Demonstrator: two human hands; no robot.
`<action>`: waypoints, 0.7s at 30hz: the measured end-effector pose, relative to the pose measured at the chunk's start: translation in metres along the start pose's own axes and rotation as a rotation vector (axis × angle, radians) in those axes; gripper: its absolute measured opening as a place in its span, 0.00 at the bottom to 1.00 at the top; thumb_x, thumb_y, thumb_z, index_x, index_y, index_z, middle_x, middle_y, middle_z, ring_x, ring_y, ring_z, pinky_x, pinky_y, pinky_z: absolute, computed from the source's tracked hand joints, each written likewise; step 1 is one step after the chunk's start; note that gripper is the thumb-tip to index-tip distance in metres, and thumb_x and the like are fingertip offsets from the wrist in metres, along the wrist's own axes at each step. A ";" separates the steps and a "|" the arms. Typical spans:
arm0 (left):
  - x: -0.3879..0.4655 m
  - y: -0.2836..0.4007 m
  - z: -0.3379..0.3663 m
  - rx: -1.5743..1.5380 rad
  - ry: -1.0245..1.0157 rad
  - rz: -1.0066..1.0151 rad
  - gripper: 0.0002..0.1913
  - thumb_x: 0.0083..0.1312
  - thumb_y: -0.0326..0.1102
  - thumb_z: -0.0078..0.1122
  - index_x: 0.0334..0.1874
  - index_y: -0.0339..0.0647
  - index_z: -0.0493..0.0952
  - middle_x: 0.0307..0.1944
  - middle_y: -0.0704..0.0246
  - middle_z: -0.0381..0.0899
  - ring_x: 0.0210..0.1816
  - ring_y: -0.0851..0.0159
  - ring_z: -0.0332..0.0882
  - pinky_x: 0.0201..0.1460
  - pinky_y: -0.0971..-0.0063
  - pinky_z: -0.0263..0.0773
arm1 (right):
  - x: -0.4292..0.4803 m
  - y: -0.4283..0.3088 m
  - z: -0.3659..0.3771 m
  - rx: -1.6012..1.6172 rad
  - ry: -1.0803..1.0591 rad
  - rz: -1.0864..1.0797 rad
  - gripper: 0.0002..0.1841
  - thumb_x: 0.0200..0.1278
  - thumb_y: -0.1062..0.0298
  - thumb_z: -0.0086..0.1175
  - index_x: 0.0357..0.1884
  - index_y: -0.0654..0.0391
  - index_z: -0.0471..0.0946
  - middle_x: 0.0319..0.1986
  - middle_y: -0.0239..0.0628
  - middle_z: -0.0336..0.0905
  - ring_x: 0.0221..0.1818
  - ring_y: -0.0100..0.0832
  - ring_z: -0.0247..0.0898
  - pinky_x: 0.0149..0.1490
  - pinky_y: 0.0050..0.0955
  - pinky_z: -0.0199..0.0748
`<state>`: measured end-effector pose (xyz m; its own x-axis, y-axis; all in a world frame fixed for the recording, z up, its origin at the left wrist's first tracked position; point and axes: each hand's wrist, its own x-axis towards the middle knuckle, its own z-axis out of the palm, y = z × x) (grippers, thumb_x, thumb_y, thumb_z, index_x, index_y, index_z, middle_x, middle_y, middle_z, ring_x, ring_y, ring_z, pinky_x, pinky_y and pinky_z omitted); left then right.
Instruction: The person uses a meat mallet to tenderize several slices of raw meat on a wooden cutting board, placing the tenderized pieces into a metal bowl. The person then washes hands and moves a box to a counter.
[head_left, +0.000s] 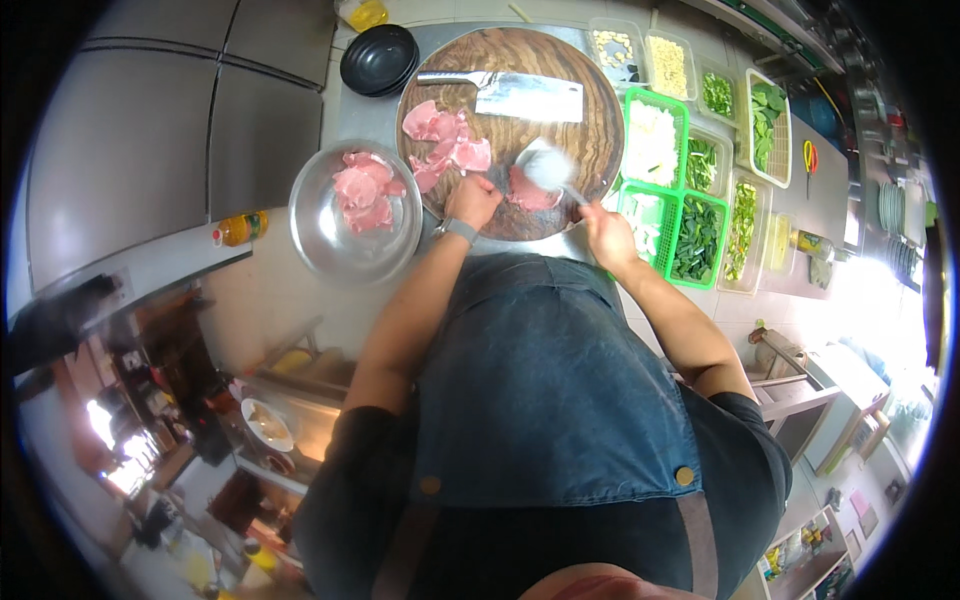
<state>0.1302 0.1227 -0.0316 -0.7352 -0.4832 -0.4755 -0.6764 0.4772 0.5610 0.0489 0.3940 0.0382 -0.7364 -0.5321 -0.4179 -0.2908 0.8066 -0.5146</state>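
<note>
My right hand (611, 238) grips the handle of a metal tool with a broad rounded head (546, 163), blurred by motion. Beneath that head a piece of pink raw meat (527, 196) lies on a round wooden chopping block (592, 150). My left hand (474, 202), with a grey band at the wrist, rests at the block's near edge with curled fingers. Just beyond its fingertips are several thin raw meat slices (444, 139); whether it pinches one is unclear. A cleaver (529, 97) lies flat across the far part of the block.
Left of the block, a metal bowl (319, 232) holds more meat slices (367, 191). Stacked black bowls (379, 58) stand behind it. On the right are green baskets (684, 187) of cut vegetables and clear tubs, one with chopped garlic-like bits (667, 64). Red-yellow scissors (810, 159) lie farther right.
</note>
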 end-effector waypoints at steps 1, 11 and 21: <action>0.001 0.000 0.001 -0.020 0.017 0.023 0.12 0.55 0.43 0.69 0.36 0.44 0.87 0.35 0.58 0.88 0.41 0.50 0.86 0.48 0.58 0.79 | -0.002 0.001 0.001 -0.020 0.051 0.020 0.22 0.79 0.48 0.39 0.39 0.57 0.76 0.30 0.55 0.82 0.34 0.61 0.79 0.44 0.56 0.75; 0.000 0.005 0.001 0.031 -0.084 0.088 0.15 0.54 0.47 0.70 0.35 0.44 0.88 0.35 0.56 0.88 0.39 0.51 0.87 0.46 0.58 0.80 | -0.033 0.041 0.029 -0.086 0.063 -0.026 0.21 0.79 0.52 0.40 0.37 0.58 0.75 0.26 0.58 0.79 0.32 0.64 0.76 0.40 0.58 0.71; -0.005 0.030 0.028 0.107 -0.092 0.117 0.14 0.53 0.45 0.68 0.32 0.43 0.87 0.33 0.53 0.86 0.40 0.45 0.85 0.48 0.54 0.79 | -0.012 0.073 0.026 0.389 0.411 0.192 0.32 0.80 0.43 0.36 0.30 0.64 0.75 0.22 0.51 0.73 0.26 0.48 0.69 0.38 0.44 0.68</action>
<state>0.1125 0.1600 -0.0310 -0.8067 -0.3529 -0.4740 -0.5834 0.6040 0.5431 0.0521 0.4526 -0.0134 -0.9523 -0.1800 -0.2465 0.0590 0.6839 -0.7272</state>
